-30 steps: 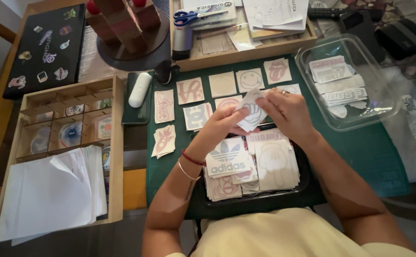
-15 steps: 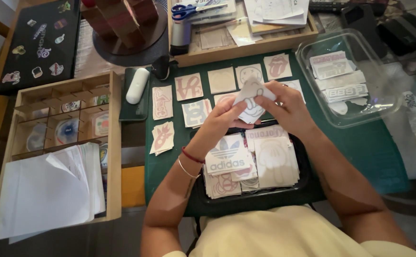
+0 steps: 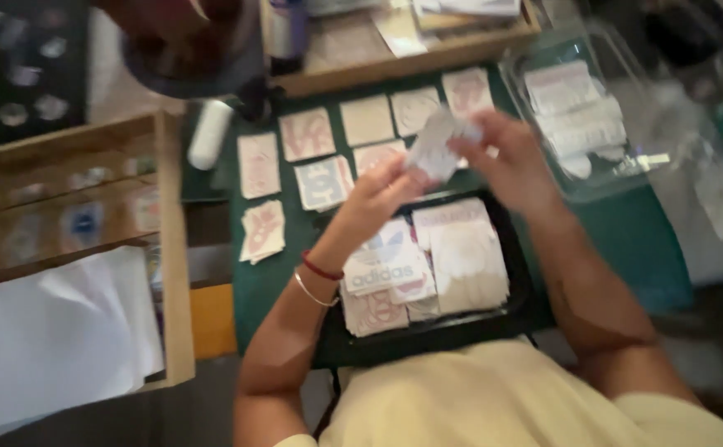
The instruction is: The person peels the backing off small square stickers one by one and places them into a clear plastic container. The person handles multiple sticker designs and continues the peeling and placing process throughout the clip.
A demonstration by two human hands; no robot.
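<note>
Both hands, left hand and right hand, are pinching one small paper sheet in a shared grip above the black tray, apparently sorting it; placing it calls for a matching pile.

Small pale sticker sheet, raised above tray

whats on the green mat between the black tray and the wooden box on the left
In the head view, a small loose stack of sticker sheets lies on the green mat between the black tray and the wooden box.
</note>
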